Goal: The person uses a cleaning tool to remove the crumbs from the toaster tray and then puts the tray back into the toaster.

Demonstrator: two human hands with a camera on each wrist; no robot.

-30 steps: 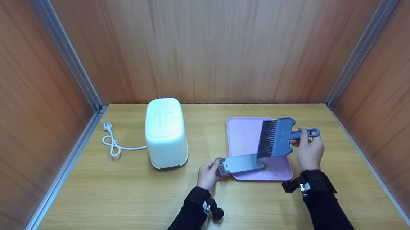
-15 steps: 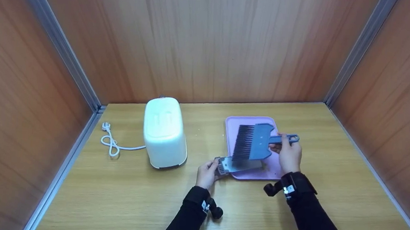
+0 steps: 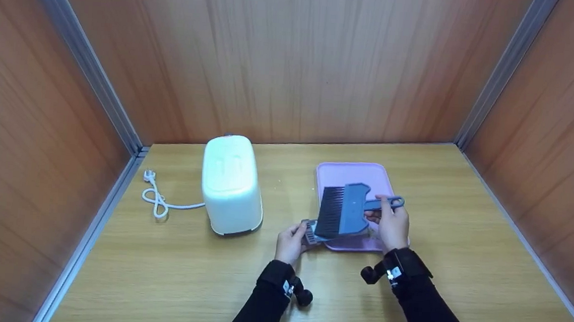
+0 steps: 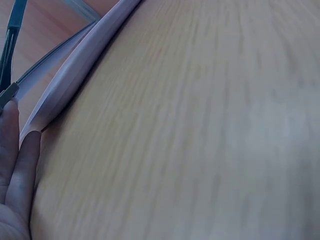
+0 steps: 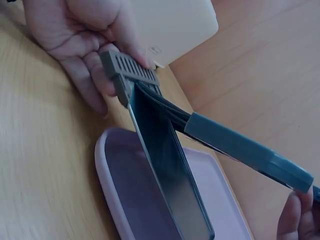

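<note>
Our right hand [image 3: 392, 224] grips the brush [image 3: 353, 208], now farther left, bristles [image 3: 330, 212] meeting the metal tray [image 5: 185, 200] our left hand [image 3: 289, 244] pinches; a sweeping stroke seems underway.

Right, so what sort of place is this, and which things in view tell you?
Probably a walled booth for recording hand work: a wood-grain table with panels on three sides, metal strips in the corners, and black cameras strapped to the person's wrists.
</note>
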